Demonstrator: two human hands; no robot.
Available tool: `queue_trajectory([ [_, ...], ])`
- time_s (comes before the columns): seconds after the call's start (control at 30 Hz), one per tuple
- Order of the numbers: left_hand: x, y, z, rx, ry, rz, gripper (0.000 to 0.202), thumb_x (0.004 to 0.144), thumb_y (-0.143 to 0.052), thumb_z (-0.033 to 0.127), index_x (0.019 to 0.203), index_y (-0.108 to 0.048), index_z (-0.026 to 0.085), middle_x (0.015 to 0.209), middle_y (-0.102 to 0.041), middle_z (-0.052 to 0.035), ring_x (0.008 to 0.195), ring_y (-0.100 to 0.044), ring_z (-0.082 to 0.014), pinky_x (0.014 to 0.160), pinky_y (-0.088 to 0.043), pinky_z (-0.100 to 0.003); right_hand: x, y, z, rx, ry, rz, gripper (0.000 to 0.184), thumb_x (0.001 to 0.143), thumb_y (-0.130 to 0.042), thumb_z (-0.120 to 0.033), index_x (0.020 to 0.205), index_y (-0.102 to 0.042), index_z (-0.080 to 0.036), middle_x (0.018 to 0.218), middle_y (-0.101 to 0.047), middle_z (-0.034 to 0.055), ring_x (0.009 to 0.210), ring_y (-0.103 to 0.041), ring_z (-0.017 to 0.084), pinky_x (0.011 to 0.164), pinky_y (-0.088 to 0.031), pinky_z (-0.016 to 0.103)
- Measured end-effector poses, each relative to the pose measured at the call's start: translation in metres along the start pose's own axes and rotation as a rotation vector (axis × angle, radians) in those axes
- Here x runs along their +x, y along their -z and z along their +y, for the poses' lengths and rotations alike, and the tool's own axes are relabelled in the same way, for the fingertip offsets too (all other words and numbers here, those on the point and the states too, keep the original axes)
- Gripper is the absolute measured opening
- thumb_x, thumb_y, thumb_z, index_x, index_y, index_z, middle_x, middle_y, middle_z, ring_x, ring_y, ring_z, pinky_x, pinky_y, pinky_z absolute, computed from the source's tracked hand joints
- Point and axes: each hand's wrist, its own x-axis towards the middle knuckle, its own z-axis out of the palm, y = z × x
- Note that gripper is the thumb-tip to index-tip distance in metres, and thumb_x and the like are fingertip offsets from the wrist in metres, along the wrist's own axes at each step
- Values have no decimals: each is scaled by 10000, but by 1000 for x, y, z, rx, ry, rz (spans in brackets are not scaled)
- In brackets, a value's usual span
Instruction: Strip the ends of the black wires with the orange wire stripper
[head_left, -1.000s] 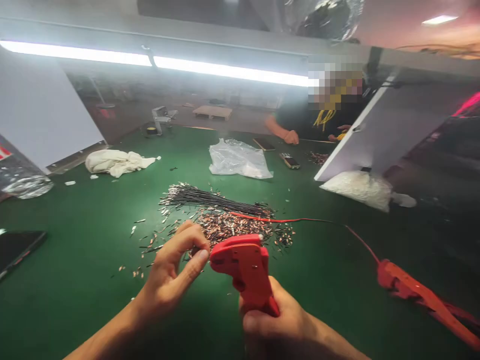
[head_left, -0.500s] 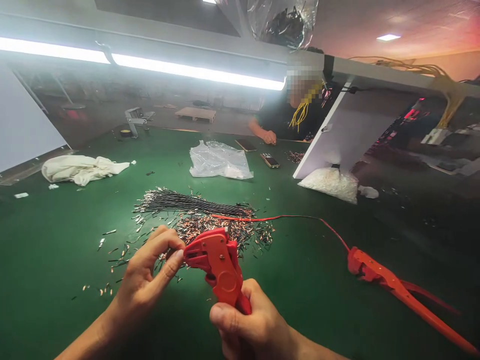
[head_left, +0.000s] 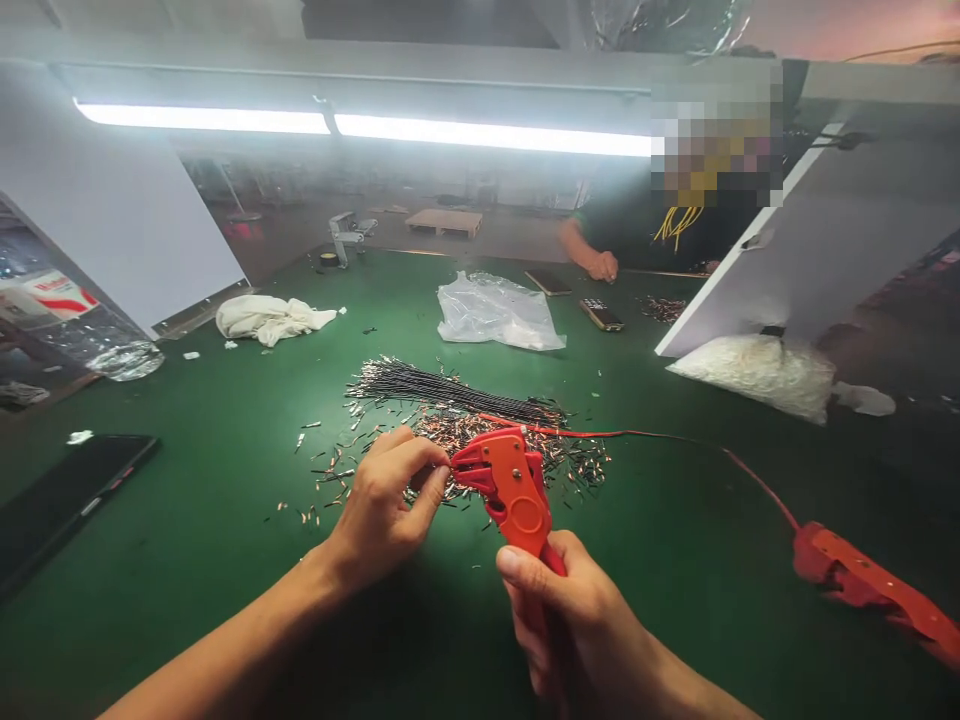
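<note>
My right hand [head_left: 566, 610] is wrapped round the handle of a red wire stripper [head_left: 517, 490], held upright with its jaws pointing left. At the jaw tips, my left hand [head_left: 397, 490] pinches with thumb and forefinger; what lies between them is hidden. Behind the tool, a bundle of black wires [head_left: 450, 388] with bared ends rests on the green table [head_left: 225, 500]. Scattered in front of that bundle are short wire scraps [head_left: 439, 428], black and copper-coloured. A thin red wire [head_left: 622, 433] runs rightward across the scraps to a second red wire stripper [head_left: 862, 575] lying on the table.
A clear plastic bag [head_left: 495, 310] and two phones [head_left: 601, 314] lie farther back, near a co-worker's hand [head_left: 602, 266]. White cloth [head_left: 270, 318] is at back left, a dark tablet-like device [head_left: 75, 500] at left. A filled bag [head_left: 757, 375] leans by the right panel [head_left: 847, 230].
The whole view has swung left, so everything sits farther right and the dark device and a bottle show. Both hands keep their hold at the wire stripper.
</note>
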Motion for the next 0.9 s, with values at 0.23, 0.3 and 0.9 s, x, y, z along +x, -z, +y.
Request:
queue_trajectory([
  [0.23, 0, 3, 4, 74, -67, 66, 102, 879, -511, 130, 800, -559, 174, 671, -542, 5, 671, -459, -140, 636, -395, -290, 4, 8, 7, 64, 40, -49, 426, 736, -694, -541, 668, -466, -187, 389, -446, -80, 306, -355, 53, 328, -353, 160],
  [0.3, 0, 3, 6, 77, -104, 100, 94, 880, -516, 115, 822, -556, 177, 666, -548, 11, 664, -457, -134, 634, -405, -285, 7, 11, 9, 111, 62, -114, 408, 739, -703, -521, 713, -492, -173, 437, -488, -62, 346, -402, 62, 366, -382, 170],
  [0.9, 0, 2, 9, 42, -195, 320, 181, 832, -607, 24, 903, -599, 190, 757, -631, 2, 684, -531, -114, 623, -466, -268, 11, 22, 9, 288, 173, -426, 337, 782, -707, -380, 929, -621, -89, 668, -671, 78, 569, -639, 145, 530, -519, 238],
])
